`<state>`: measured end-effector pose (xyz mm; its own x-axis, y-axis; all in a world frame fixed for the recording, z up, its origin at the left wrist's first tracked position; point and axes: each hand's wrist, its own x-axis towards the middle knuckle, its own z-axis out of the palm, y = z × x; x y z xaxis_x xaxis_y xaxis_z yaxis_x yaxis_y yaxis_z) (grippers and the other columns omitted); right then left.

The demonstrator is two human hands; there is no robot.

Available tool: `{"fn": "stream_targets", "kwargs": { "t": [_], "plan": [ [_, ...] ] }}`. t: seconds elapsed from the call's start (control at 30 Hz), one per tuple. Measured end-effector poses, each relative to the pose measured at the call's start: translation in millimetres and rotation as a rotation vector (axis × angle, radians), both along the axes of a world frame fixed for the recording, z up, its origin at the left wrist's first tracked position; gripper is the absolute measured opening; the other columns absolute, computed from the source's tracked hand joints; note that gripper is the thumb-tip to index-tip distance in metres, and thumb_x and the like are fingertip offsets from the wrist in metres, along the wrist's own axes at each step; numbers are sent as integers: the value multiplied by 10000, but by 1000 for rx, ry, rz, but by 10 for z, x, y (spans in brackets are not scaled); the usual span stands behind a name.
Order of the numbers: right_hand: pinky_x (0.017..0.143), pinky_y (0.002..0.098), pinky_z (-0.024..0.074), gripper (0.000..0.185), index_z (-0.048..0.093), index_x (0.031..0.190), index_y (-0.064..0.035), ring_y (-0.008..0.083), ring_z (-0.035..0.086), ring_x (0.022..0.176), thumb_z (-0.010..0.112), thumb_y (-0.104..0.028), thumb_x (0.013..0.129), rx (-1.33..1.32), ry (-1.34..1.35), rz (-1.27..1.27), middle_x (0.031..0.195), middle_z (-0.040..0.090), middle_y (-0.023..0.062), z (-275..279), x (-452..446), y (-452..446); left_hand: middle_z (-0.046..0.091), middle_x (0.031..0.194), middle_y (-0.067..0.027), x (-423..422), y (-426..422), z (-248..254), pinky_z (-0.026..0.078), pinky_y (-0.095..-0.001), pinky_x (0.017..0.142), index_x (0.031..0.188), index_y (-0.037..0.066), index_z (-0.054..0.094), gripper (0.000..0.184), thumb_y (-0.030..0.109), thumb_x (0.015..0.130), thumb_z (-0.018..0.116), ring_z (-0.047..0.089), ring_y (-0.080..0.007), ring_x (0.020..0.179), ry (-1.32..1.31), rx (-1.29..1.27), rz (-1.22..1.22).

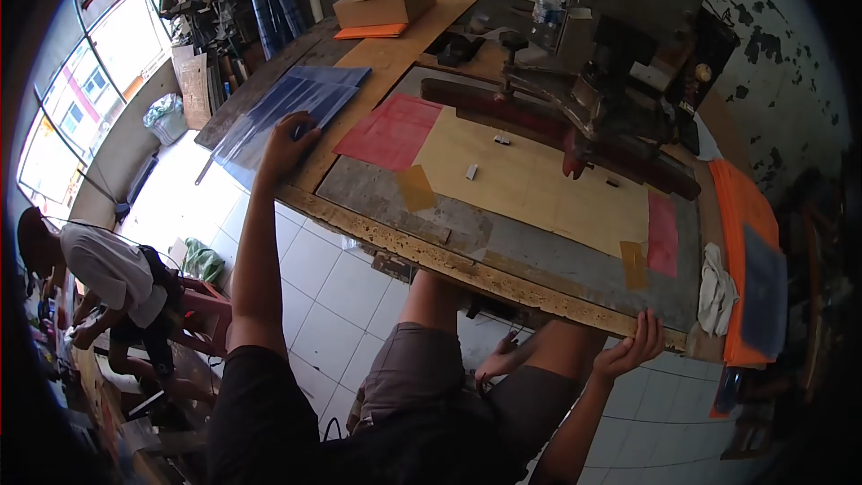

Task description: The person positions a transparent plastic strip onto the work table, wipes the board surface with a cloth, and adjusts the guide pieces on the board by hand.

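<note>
My left hand (pixel 290 142) rests at the near right edge of a stack of blue and clear plastic sheets (pixel 316 92), its fingers bent and thumb apart. Whether it pinches a sheet is not plain. My right hand (pixel 636 348) has its fingers curled over the front edge of the worktable (pixel 503 283), near its right corner. Between the hands, a cream board (pixel 530 175) with pink pieces (pixel 391 131) at its ends lies on a grey metal plate (pixel 359 181). Brown tape (pixel 416 189) crosses its front edge. Small metal blocks (pixel 471 172) sit on it.
A heavy press arm (pixel 575 94) with a dark red bar overhangs the board. A cardboard box (pixel 384 2) stands at the back left. Orange sheets (pixel 741 251) and a white cloth (pixel 716 292) lie at the right. Another person (pixel 112 265) works at the lower left.
</note>
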<state>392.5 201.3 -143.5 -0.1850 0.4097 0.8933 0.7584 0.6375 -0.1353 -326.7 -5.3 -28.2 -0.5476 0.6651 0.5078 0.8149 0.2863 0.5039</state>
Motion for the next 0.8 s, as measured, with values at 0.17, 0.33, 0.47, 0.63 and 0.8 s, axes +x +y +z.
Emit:
{"fn": "stream_targets", "kwargs": {
  "t": [0.17,0.33,0.47,0.63,0.8],
  "plan": [
    [1205,577,347,540,691,1363,17,400,554,1402,291,-287,1163,23,16,5,1449,681,164,-25,-4,31,703,1442,-178,-89,-26,-50,484,-428,1159,1241,27,785,380,313,990,793,658,-335,1356,-60,22,-19],
    [1205,575,350,547,690,1357,23,403,554,1401,282,-287,1165,32,24,8,1441,685,168,-39,-11,39,744,1380,-156,-62,-3,-59,481,-419,1162,1205,44,801,331,289,983,799,674,-307,1335,-76,51,12],
    [1206,575,352,549,689,1355,28,407,553,1401,282,-288,1167,34,16,5,1438,686,171,-27,-10,36,753,1370,-144,26,-2,75,482,-425,1162,1201,56,801,314,268,970,813,670,-290,1339,-51,-45,43],
    [1212,577,346,538,686,1366,26,409,546,1410,290,-280,1167,15,13,10,1451,677,172,-11,-4,17,782,1286,-153,87,34,113,572,-432,978,1146,30,795,343,310,949,805,755,-321,1086,93,-56,50],
    [1231,576,330,544,676,1392,22,391,533,1422,289,-290,1174,-11,7,13,1466,671,163,26,0,-17,791,1274,-173,148,58,171,585,-442,950,1164,31,801,349,319,971,769,767,-328,1028,155,-105,78]
  ]
}}
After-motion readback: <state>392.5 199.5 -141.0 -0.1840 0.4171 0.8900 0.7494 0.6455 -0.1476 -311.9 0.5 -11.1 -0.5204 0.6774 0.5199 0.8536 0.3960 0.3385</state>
